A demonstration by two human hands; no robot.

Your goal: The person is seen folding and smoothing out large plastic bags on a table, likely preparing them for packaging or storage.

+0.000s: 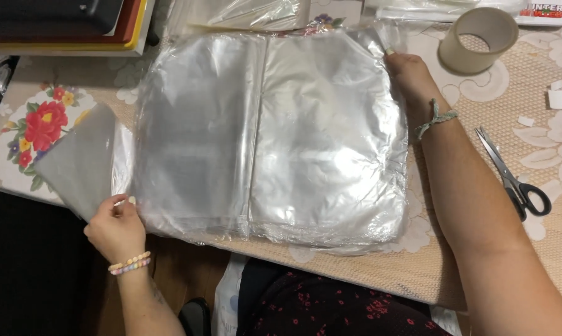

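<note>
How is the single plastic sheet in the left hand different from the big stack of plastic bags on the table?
The single sheet is lifted and tilted off the table edge, pinched by the left hand; the stack of bags lies flat, with the right hand on its far corner. The sheet is one thin layer; the stack is thick with many layers. The sheet looks dull grey; the stack shines. Both are clear plastic.

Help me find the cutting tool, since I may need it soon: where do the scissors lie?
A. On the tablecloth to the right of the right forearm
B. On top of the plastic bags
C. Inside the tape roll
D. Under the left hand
A: the scissors lie flat on the tablecloth, just right of the right forearm.
</note>
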